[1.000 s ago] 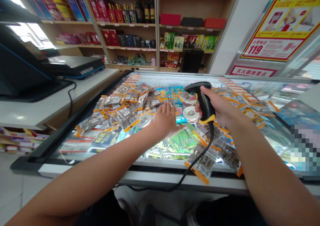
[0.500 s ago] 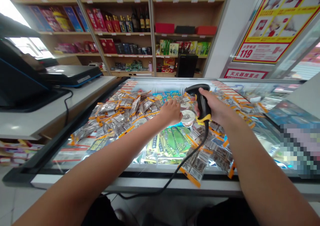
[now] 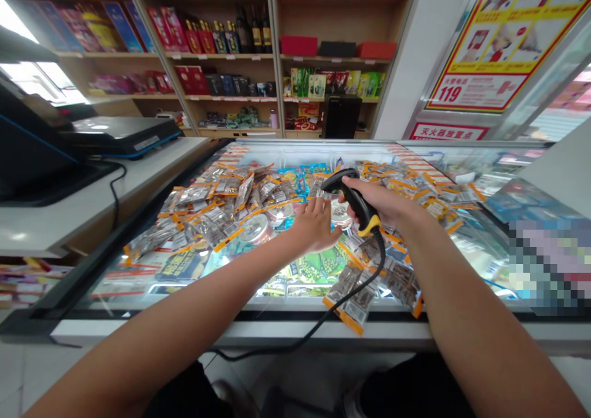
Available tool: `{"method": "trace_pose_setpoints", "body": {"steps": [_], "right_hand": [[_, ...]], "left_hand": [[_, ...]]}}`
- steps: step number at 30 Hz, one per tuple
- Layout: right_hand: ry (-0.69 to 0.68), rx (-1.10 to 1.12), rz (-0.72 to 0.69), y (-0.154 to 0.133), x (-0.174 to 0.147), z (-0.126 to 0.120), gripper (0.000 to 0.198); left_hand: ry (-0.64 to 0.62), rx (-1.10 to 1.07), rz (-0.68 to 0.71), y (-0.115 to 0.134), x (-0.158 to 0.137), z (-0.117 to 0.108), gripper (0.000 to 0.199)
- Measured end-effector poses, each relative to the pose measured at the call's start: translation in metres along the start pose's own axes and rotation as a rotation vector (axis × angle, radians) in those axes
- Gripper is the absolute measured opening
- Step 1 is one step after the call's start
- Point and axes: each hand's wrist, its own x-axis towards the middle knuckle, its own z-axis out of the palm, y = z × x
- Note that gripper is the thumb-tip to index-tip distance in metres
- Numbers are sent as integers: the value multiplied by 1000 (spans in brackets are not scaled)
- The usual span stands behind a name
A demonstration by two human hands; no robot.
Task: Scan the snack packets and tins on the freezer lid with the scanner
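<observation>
Gripping a black-and-yellow barcode scanner (image 3: 353, 202) by its handle, the right hand (image 3: 385, 204) tilts the scanner's head down and to the left over a glass-topped freezer (image 3: 152, 295) heaped with snack packets. The right grip is closed firmly around the handle, and the scanner's black cable (image 3: 323, 325) trails off the near edge. The left hand (image 3: 314, 226) lies palm down, fingers loosely spread and holding nothing, resting on the goods just beside a small round tub (image 3: 340, 213) that sits directly under the scanner's nose. Orange-edged snack packets (image 3: 217, 205) spread to the left, green packets (image 3: 318, 264) lie just below the left hand, and more orange-edged packets (image 3: 355, 301) hang over the freezer's near rim. To the far left a cash register (image 3: 41, 153) stands on the white desk (image 3: 55, 221).

By the look of it, the step in hand is lining up the scanner with an item's barcode. The next move likely calls for the left hand to steady or turn the tub so its code faces the scanner.
</observation>
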Motion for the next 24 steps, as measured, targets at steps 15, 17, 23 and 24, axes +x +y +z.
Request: {"method": "trace_pose_setpoints", "body": {"steps": [15,17,23,24], "right_hand": [[109,-14,-73,-1,1,-8,42],[219,21,-125,-4,0,-14,41],[354,140,-211,-10,2,-28,43],[371,159,-222,-10,3,-28,44]], "left_hand": [[40,104,-56,1,-1,-3,70],[49,166,-95,-7,1,-4,69],[150,247,-52,-30,0,-15,51],[169,236,63,-29,-2,-21,43]]}}
